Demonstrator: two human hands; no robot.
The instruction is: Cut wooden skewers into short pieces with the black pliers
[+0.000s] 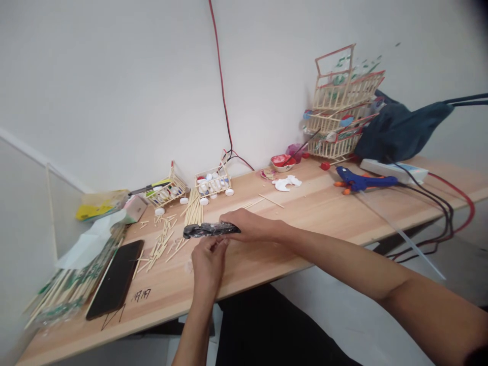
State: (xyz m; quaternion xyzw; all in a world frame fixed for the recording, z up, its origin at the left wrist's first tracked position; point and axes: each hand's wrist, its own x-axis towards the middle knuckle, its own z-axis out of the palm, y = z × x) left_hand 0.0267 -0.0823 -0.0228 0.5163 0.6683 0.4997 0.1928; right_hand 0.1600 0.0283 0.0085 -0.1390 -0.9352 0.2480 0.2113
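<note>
My right hand [249, 226] is closed around a black tool [208, 230], probably cutters, held level just above the wooden table [328, 208]. Just below it, my left hand [208, 262] has its fingers pinched together under the tool; what they hold is too small to see. Short cut sticks [162, 244] lie scattered to the left of both hands, and a bundle of longer sticks [194, 211] lies just behind the tool.
A black phone [116, 279] and packs of skewers [72, 284] lie front left. Two small stick carts [190, 185] with bottle caps stand near the wall. A blue glue gun [360, 181], power strip [394, 170], stacked stick baskets [343, 107] and dark bag [400, 129] sit at right.
</note>
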